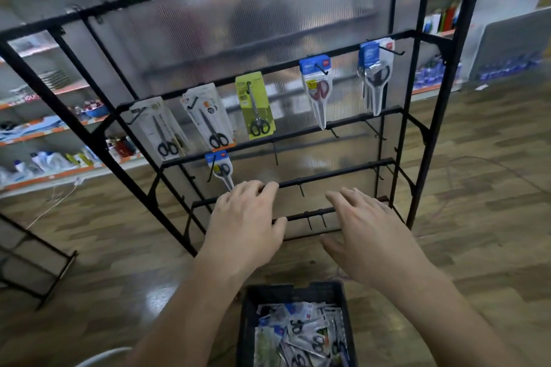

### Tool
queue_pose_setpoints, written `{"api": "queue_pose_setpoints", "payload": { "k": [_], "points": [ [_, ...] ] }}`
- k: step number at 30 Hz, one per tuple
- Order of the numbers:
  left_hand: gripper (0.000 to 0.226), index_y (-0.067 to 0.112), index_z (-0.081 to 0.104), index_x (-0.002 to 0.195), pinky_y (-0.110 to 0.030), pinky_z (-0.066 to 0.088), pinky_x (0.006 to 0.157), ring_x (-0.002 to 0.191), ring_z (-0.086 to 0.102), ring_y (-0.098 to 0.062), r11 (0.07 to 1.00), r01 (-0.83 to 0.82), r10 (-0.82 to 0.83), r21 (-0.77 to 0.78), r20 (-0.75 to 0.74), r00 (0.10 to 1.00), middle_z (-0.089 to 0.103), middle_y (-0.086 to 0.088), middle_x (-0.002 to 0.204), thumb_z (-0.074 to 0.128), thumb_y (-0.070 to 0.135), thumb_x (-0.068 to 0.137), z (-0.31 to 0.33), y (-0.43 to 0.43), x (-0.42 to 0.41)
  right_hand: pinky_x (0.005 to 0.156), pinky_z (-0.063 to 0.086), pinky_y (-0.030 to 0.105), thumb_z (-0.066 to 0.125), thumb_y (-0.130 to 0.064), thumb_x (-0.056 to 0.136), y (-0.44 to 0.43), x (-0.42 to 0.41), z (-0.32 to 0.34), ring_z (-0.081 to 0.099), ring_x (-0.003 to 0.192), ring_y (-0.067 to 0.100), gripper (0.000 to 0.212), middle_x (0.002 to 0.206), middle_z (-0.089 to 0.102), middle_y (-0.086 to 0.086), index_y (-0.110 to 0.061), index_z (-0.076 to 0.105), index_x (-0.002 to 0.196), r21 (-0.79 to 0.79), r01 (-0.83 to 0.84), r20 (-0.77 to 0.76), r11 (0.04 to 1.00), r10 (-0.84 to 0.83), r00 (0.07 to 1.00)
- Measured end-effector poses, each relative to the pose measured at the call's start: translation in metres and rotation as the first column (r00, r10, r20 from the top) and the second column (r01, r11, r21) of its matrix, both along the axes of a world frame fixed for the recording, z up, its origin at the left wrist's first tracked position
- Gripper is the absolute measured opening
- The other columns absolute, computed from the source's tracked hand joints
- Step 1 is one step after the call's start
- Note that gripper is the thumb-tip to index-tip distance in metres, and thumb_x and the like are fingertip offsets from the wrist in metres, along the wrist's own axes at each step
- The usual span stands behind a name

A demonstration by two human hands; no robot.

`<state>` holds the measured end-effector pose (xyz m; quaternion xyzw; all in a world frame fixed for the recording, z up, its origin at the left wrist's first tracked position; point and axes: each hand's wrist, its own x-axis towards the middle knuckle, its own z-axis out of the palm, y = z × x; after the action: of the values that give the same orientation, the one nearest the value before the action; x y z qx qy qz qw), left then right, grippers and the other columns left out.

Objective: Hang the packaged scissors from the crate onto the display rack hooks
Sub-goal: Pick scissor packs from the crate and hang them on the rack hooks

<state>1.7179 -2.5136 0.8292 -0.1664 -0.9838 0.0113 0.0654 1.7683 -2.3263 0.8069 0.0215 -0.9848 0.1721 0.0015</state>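
Crate (293,292) on floor holds loose packaged scissors (301,334). Above crate, left hand (244,229) and right hand (369,235) hover, fingers spread, holding nothing. Beyond crate, display rack (449,74): 6 hooks bear hung packs (256,104).

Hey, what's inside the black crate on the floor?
The crate holds a loose pile of packaged scissors, some black-handled. Lower layers and the crate's bottom are covered by the top packs.

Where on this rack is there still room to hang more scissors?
Free: the second rail right of the small blue pack, and the lower rails behind the left hand and right hand, all bare hooks. Crowded: five packs across the top hooks, and the crate.
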Motion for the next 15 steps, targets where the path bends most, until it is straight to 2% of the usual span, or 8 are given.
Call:
{"api": "queue_pose_setpoints", "payload": {
  "k": [7, 15],
  "points": [
    [0.055, 0.03, 0.037, 0.151, -0.037, 0.035, 0.115, 0.14, 0.041, -0.018, 1.0, 0.012, -0.012, -0.004, 0.028, 1.0, 0.048, 0.006, 0.147, 0.049, 0.049, 0.101, -0.006, 0.001, -0.008, 0.126, 0.013, 0.037, 0.049, -0.052, 0.101, -0.001, -0.01, -0.003, 0.011, 0.157, 0.021, 0.074, 0.169, 0.02, 0.001, -0.026, 0.015, 0.161, 0.028, -0.01, 0.022, 1.0, 0.009, 1.0],
    [0.054, 0.03, 0.036, 0.15, -0.037, 0.034, 0.113, 0.14, 0.041, -0.018, 0.999, 0.037, -0.039, 0.033, 0.055, 0.998, 0.047, 0.006, 0.148, 0.048, 0.05, 0.102, -0.015, -0.044, -0.043, 0.124, 0.016, 0.035, 0.047, -0.05, 0.101, -0.051, -0.044, -0.009, 0.016, 0.156, 0.02, 0.064, 0.164, 0.029, 0.0, -0.026, 0.025, 0.155, 0.07, 0.003, 0.043, 0.998, -0.006, 0.999]
  ]
}}
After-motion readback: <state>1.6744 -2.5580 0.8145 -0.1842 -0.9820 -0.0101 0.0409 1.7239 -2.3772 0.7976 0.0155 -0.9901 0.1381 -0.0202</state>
